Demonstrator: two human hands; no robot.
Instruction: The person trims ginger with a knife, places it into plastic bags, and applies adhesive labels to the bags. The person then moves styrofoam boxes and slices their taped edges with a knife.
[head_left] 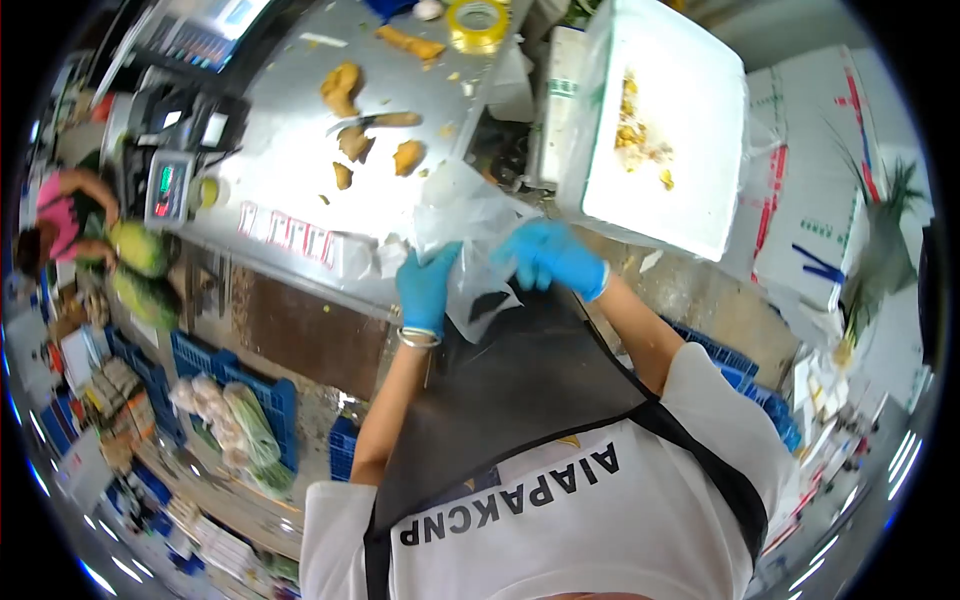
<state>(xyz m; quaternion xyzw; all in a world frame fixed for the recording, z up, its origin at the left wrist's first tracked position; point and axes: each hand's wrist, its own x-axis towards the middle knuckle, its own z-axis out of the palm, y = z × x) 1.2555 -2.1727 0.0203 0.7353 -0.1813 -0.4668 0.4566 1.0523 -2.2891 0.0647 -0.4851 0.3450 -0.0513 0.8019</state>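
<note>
A clear plastic bag (462,215) hangs at the near edge of the metal table, in front of my dark apron. My left hand (424,292), in a blue glove, holds the bag's left side between thumb and fingers. My right hand (553,256), gloved the same way, is closed at the bag's right edge, its fingertips partly blurred. Beyond the bag, a knife (390,120) lies on the table among yellow-brown chunks (408,156) of what looks like a root or fruit. A larger knobbly piece (340,88) lies farther back.
A white foam box (690,140) with yellow scraps stands at the right. Yellow tape (477,22) lies at the table's (285,130) far end. A scale with a lit display (168,188) is at the left. A person in pink (62,215) handles large green melons (140,250).
</note>
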